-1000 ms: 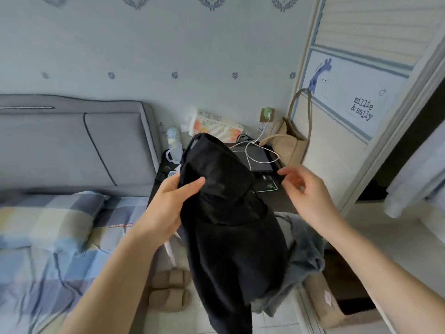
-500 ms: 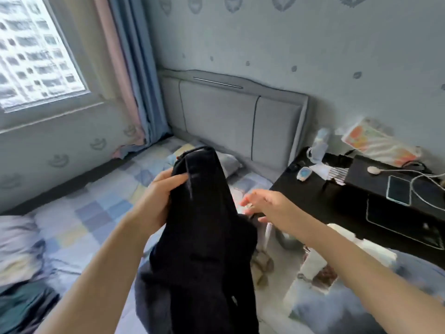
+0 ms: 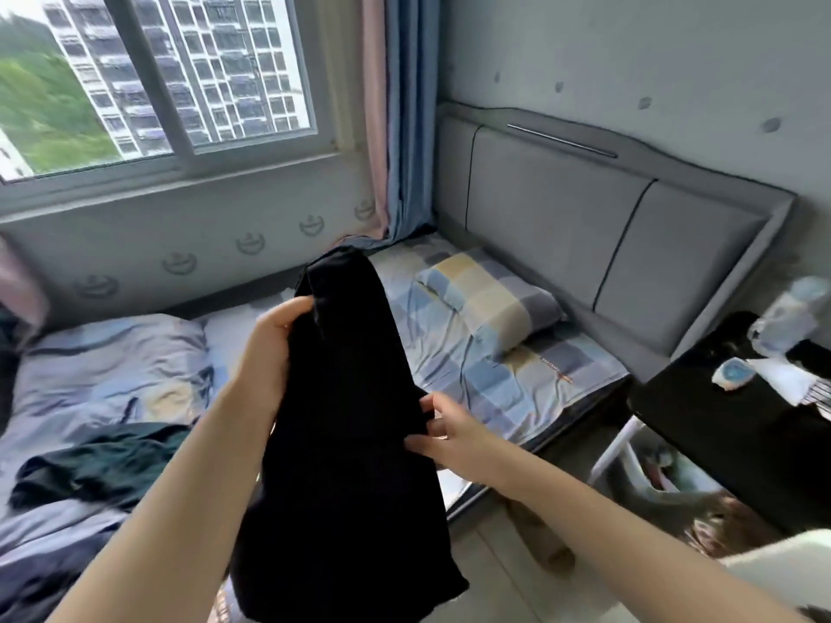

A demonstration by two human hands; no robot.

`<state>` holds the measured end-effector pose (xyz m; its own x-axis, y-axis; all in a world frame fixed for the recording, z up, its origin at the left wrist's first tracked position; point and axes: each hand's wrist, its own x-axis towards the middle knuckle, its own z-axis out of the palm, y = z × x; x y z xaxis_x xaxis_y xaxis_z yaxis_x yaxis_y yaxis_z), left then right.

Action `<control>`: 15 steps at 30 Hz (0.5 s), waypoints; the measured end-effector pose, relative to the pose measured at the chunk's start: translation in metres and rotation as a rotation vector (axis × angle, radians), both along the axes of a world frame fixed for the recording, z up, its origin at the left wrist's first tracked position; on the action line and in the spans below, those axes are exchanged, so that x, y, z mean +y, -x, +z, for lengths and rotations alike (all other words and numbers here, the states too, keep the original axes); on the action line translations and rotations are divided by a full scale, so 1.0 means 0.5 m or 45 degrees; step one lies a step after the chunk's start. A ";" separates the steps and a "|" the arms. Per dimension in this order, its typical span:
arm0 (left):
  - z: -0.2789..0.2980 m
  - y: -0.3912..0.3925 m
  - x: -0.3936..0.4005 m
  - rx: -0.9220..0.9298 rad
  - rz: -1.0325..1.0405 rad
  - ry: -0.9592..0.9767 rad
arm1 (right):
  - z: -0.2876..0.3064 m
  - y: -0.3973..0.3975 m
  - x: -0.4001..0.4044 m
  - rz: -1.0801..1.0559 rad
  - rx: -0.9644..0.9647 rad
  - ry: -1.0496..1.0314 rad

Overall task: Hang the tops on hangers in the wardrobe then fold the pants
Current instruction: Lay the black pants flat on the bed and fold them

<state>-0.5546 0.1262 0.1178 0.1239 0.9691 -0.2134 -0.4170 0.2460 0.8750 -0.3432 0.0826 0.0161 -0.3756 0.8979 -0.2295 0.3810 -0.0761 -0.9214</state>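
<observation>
A black garment (image 3: pixel 350 420) hangs in front of me over the near edge of the bed; whether it is a top or pants I cannot tell. My left hand (image 3: pixel 270 353) grips it near its upper end, fingers hidden behind the cloth. My right hand (image 3: pixel 443 436) pinches its right edge about halfway down. A dark green garment (image 3: pixel 103 465) lies crumpled on the bed at the left. No hanger or wardrobe shows in this view.
The bed (image 3: pixel 472 375) has a checked sheet, a checked pillow (image 3: pixel 490 303) and a grey padded headboard (image 3: pixel 607 231). A black bedside table (image 3: pixel 742 424) with small items stands at the right. A window (image 3: pixel 148 74) and blue curtain (image 3: pixel 409 114) are behind the bed.
My view has swung left from the wardrobe side to the bed and window. The black garment came along in my left hand. My right hand, free before, now pinches the garment's right edge.
</observation>
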 end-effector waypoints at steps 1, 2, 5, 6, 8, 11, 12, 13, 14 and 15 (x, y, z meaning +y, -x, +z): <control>-0.009 0.034 0.029 0.038 0.019 0.027 | 0.007 0.016 0.026 -0.008 -0.029 -0.094; -0.019 0.065 0.055 0.087 0.058 0.046 | 0.020 0.023 0.049 -0.047 -0.021 -0.174; -0.076 0.165 0.135 0.424 0.256 0.011 | 0.089 0.022 0.140 -0.296 0.155 -0.296; -0.100 0.188 0.155 0.589 0.290 0.010 | 0.110 0.021 0.168 -0.368 0.186 -0.309; -0.154 0.227 0.196 0.832 0.331 0.066 | 0.131 0.045 0.227 -0.400 0.146 -0.309; -0.211 0.211 0.211 1.146 0.353 -0.102 | 0.129 0.105 0.277 -0.345 0.094 -0.310; -0.222 0.193 0.205 1.219 0.370 -0.242 | 0.127 0.121 0.292 -0.342 0.090 -0.324; -0.237 0.177 0.195 1.291 0.408 -0.416 | 0.123 0.135 0.314 -0.349 0.083 -0.341; -0.247 0.158 0.179 1.379 0.449 -0.641 | 0.125 0.138 0.329 -0.380 0.088 -0.359; -0.261 0.144 0.162 1.493 0.437 -0.880 | 0.128 0.139 0.344 -0.413 0.102 -0.367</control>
